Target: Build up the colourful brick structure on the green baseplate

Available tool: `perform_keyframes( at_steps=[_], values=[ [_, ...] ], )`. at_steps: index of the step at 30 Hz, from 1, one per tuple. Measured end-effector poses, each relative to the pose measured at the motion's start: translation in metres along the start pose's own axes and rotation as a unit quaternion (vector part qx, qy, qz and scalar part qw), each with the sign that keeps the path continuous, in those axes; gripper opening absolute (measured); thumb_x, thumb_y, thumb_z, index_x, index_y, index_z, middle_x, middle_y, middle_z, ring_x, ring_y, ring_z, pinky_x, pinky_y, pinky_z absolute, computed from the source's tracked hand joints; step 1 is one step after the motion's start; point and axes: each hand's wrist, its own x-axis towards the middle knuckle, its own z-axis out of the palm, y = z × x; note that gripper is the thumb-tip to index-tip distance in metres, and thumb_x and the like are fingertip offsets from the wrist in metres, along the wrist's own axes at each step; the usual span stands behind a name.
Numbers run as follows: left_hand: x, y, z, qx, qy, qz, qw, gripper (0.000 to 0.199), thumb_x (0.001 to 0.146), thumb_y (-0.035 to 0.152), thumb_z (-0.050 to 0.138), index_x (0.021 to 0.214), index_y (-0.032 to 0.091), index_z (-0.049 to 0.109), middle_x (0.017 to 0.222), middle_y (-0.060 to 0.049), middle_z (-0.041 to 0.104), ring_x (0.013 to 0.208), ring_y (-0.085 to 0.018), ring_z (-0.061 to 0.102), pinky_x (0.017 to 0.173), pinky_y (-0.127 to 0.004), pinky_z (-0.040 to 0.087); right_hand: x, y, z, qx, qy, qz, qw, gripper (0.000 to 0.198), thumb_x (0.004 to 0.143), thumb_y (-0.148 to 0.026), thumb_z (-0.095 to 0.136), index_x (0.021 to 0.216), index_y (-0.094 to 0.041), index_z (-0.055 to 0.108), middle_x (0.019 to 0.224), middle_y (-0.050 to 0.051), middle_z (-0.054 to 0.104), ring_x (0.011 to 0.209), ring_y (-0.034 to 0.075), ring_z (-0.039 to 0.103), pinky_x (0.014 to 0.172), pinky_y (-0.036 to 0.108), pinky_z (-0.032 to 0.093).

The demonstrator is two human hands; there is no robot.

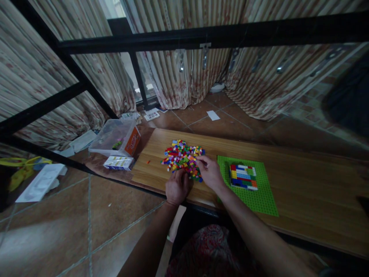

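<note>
A heap of small mixed-colour toy building bricks [175, 154] lies on the wooden tabletop. At its near edge, my left hand [177, 186] bends down with curled fingers; the fingertips are mostly hidden among the bricks. My right hand [210, 171] reaches over the heap's right side, thumb and forefinger pinched together; whatever is between them is too small to make out. To the right lies a green studded baseplate [263, 196]. On it sits a low rectangular block of joined bricks [243, 177] in white, yellow, blue, red, orange and green, with gaps in its top layer.
A clear plastic bin [106, 132] with an orange label stands left of the wooden board [305, 181], a small white-and-purple box [118, 162] before it. One orange brick [148, 162] lies apart. Behind are a black metal frame [161, 44] and striped curtains [178, 84].
</note>
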Motion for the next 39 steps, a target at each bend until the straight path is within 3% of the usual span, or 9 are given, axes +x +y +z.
perform_keyframes(
  at_steps=[6,10,16,23,26,29,32,36,39],
  values=[
    [-0.002,0.015,-0.022,-0.190,0.020,-0.069,0.979,0.030,0.094,0.035,0.048,0.117,0.018,0.056,0.100,-0.007,0.066,0.086,-0.016,0.063,0.078,-0.027,0.048,-0.029,-0.019,-0.014,0.244,0.001,0.149,0.958,0.032,0.074,-0.048,0.064,0.085,-0.019,0.071,0.072,0.003,0.070,0.064,0.018,0.061,0.061,0.030,0.048],
    [-0.009,0.046,-0.041,-0.331,-0.026,-0.085,0.940,0.033,0.092,0.041,0.052,0.116,0.018,0.057,0.096,-0.005,0.064,0.080,-0.014,0.059,0.071,-0.024,0.047,-0.053,-0.038,-0.030,0.309,-0.005,0.183,0.933,0.036,0.071,-0.052,0.070,0.085,-0.019,0.071,0.070,0.003,0.069,0.061,0.015,0.057,0.057,0.027,0.046],
    [-0.018,0.087,-0.056,-0.458,-0.056,-0.123,0.878,0.031,0.084,0.045,0.063,0.102,0.019,0.062,0.086,-0.002,0.066,0.073,-0.013,0.057,0.067,-0.024,0.046,-0.087,-0.052,-0.043,0.302,-0.016,0.129,0.944,0.026,0.078,-0.046,0.067,0.083,-0.021,0.070,0.070,0.000,0.066,0.063,0.014,0.057,0.061,0.027,0.048],
    [-0.025,0.098,-0.062,-0.586,-0.146,-0.205,0.770,0.030,0.082,0.044,0.066,0.100,0.019,0.062,0.080,0.000,0.061,0.069,-0.010,0.054,0.063,-0.021,0.043,-0.103,-0.064,-0.070,0.171,-0.010,0.016,0.985,0.017,0.087,-0.038,0.061,0.092,-0.024,0.069,0.085,0.003,0.070,0.073,0.016,0.062,0.066,0.030,0.049],
    [-0.029,0.104,-0.062,-0.608,-0.174,-0.203,0.748,0.031,0.081,0.045,0.066,0.097,0.019,0.061,0.083,-0.001,0.060,0.071,-0.011,0.054,0.065,-0.023,0.045,-0.106,-0.072,-0.082,0.123,-0.022,-0.026,0.992,0.013,0.086,-0.036,0.063,0.090,-0.024,0.067,0.079,0.002,0.067,0.067,0.015,0.059,0.062,0.029,0.047],
    [-0.033,0.109,-0.064,-0.610,-0.193,-0.182,0.747,0.031,0.083,0.046,0.064,0.096,0.018,0.059,0.081,-0.001,0.059,0.072,-0.012,0.054,0.069,-0.025,0.045,-0.109,-0.078,-0.089,0.094,-0.030,-0.050,0.994,0.013,0.088,-0.034,0.061,0.080,-0.024,0.064,0.073,0.000,0.064,0.062,0.014,0.057,0.059,0.028,0.044],
    [-0.038,0.112,-0.066,-0.584,-0.197,-0.157,0.772,0.028,0.085,0.043,0.062,0.099,0.018,0.060,0.079,-0.001,0.057,0.072,-0.011,0.052,0.069,-0.024,0.044,-0.114,-0.079,-0.092,0.090,-0.025,-0.057,0.994,0.017,0.091,-0.031,0.057,0.078,-0.024,0.064,0.072,0.000,0.064,0.063,0.013,0.057,0.060,0.027,0.043],
    [-0.043,0.113,-0.065,-0.535,-0.194,-0.149,0.809,0.027,0.088,0.043,0.059,0.097,0.018,0.060,0.075,0.000,0.056,0.071,-0.012,0.051,0.070,-0.025,0.044,-0.119,-0.072,-0.089,0.145,-0.038,-0.008,0.989,0.020,0.090,-0.033,0.058,0.075,-0.023,0.065,0.069,0.000,0.064,0.061,0.013,0.057,0.059,0.026,0.043],
    [-0.047,0.112,-0.062,-0.518,-0.200,-0.156,0.817,0.028,0.087,0.045,0.059,0.096,0.018,0.061,0.074,0.000,0.056,0.070,-0.013,0.052,0.071,-0.026,0.044,-0.122,-0.065,-0.084,0.232,-0.045,0.049,0.970,0.020,0.086,-0.037,0.062,0.074,-0.022,0.066,0.067,0.000,0.065,0.062,0.015,0.059,0.061,0.027,0.046]
  ],
)
